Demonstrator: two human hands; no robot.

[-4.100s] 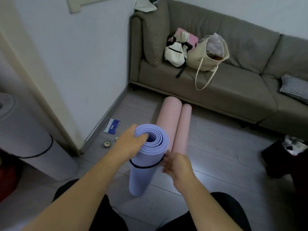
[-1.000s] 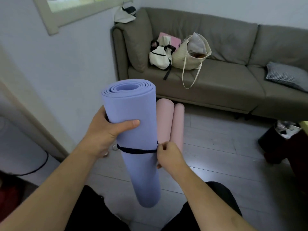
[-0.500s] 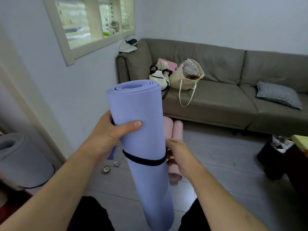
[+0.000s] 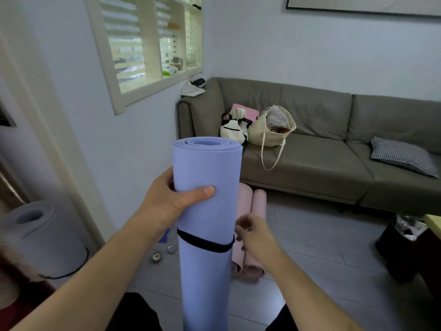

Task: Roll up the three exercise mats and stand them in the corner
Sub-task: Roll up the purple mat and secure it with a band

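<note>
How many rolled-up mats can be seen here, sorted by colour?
Purple rolled foam mat, held upright by the left hand: 1
Pink rolled mats lying on the floor, larger and slimmer: 2
Grey rolled mat standing at the left edge: 1
Total: 4

The left hand (image 4: 171, 201) grips the upright rolled lilac foam exercise mat (image 4: 205, 211), thumb laid across its front. The right hand (image 4: 253, 235) hovers just beside the mat's right side, fingers loosely curled.
</note>
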